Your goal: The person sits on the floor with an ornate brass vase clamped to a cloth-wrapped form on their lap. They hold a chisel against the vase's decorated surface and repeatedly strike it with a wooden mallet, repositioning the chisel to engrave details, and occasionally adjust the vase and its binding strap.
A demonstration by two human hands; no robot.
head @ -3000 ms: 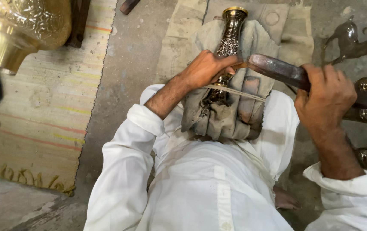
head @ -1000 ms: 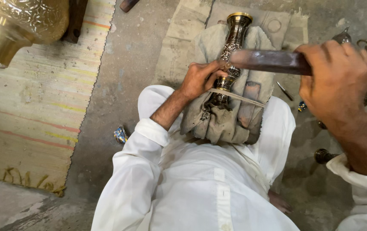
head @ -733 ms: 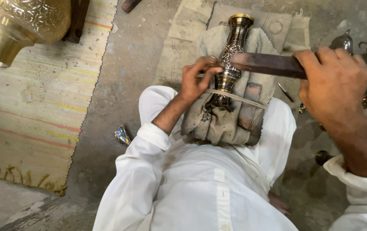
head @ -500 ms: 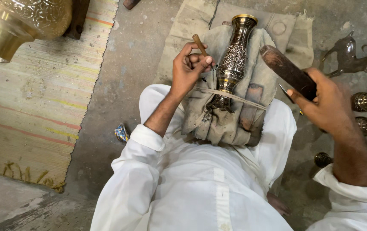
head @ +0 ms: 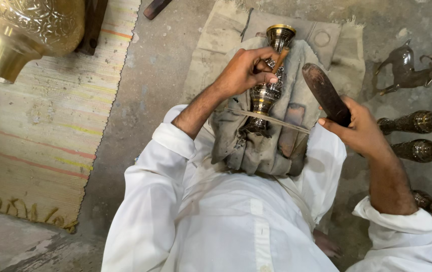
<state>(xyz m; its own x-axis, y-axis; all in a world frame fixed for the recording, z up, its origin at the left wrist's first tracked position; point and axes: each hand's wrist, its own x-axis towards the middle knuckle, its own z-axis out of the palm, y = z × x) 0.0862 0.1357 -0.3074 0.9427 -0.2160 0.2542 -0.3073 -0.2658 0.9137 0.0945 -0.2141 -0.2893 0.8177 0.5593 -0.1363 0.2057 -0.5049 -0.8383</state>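
An engraved brass vase (head: 268,85) lies on a grey cloth pad (head: 261,146) across my lap, its gold rim pointing away, with a thin strap (head: 281,122) crossing its foot. My left hand (head: 246,70) rests on the vase's body and is shut on a small wooden-handled chisel (head: 280,54) set against the metal. My right hand (head: 359,128) is to the right of the vase, shut on a dark wooden mallet (head: 325,93) raised at a slant, apart from the chisel.
A large brass vessel (head: 24,27) stands at top left beside a striped woven mat (head: 39,131). Dark metal vases (head: 417,123) and a horse-shaped figure (head: 407,65) lie on the concrete floor at right. A burlap sheet (head: 321,38) lies under the pad.
The mallet went from held level above the vase to a slanted raise at its right. My left hand shifted up the vase and set the chisel against its neck.
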